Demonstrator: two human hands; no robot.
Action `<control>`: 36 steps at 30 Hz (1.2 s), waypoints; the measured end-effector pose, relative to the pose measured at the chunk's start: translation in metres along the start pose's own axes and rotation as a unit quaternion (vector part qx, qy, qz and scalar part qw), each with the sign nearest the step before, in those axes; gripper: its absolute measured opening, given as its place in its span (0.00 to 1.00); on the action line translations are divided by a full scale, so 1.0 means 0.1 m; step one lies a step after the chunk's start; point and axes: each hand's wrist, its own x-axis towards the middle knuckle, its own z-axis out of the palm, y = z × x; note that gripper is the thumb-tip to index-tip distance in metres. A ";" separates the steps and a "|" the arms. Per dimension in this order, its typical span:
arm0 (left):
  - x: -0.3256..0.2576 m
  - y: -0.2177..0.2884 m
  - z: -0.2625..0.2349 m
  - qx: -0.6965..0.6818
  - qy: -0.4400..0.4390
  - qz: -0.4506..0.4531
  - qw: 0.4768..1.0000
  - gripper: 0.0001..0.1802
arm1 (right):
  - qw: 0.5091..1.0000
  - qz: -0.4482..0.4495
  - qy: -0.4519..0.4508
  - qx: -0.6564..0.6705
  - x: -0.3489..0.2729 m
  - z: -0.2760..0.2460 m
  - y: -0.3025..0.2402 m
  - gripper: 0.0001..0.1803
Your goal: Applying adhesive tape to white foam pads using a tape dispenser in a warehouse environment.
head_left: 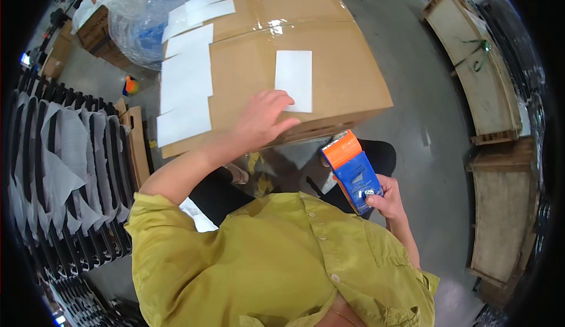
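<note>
A large cardboard box (pixel 244 62) stands in front of me, with clear tape along its top seam. One white paper sheet (pixel 294 71) lies on the right part of the top. My left hand (pixel 268 115) rests at that sheet's lower left corner, fingertips on the paper, thumb spread apart, gripping nothing. Several more white sheets (pixel 185 80) run in an overlapping row along the box's left edge. Held low beside the box's near right side is a blue and orange tape dispenser (pixel 356 177), its toothed edge pointing up. My right hand (pixel 385 197) is closed round its lower end.
To the left, a row of black metal frames (pixel 65 168) has grey wrapping sheets between them. Wooden crates (pixel 503 203) line the right side. Behind the box at left sit a plastic-wrapped blue bundle (pixel 138 27) and another carton (pixel 100 38). An orange object (pixel 130 84) lies on the floor.
</note>
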 end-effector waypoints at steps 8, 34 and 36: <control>-0.10 0.65 -0.25 -0.740 -0.164 -0.324 0.567 0.19 | 0.988 -0.101 -0.069 -0.089 -0.05 0.14 -0.11 0.26; 0.01 0.32 0.13 0.122 -0.017 -0.233 0.965 0.19 | 0.997 -0.079 -0.008 -0.008 -0.23 0.44 0.03 0.24; 0.01 0.43 -0.02 -0.237 0.090 -0.238 0.938 0.16 | 0.996 -0.082 -0.012 -0.015 -0.24 0.39 0.05 0.24</control>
